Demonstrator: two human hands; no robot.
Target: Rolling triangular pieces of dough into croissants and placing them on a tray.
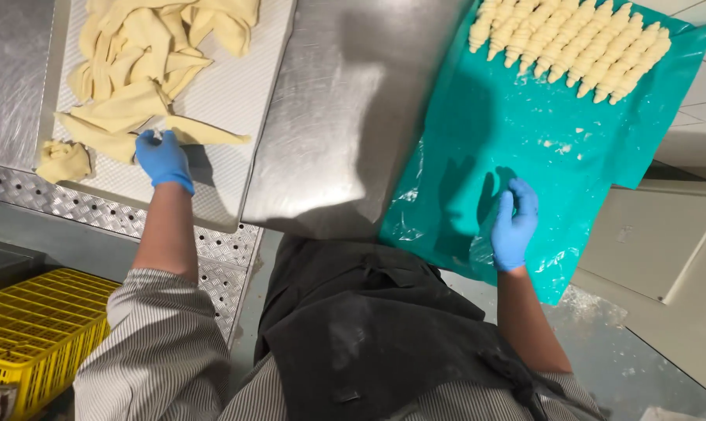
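A pile of cut dough triangles (pixel 146 70) was held on the perforated tray (pixel 236 101), one pinched by the left hand (pixel 163 160). The right hand (pixel 514 226) rested loosely curled, holding nothing, on the teal plastic sheet (pixel 486 125) bearing rolled croissants (pixel 571 47). A yellow crate (pixel 33 327) stood below the bench (pixel 345 117).

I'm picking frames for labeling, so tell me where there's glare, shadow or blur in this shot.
Head view: glare on the steel table; hand shadows fall on the teal sheet beside the right hand; left hand at the dough triangles is sharp; edges bow slightly.
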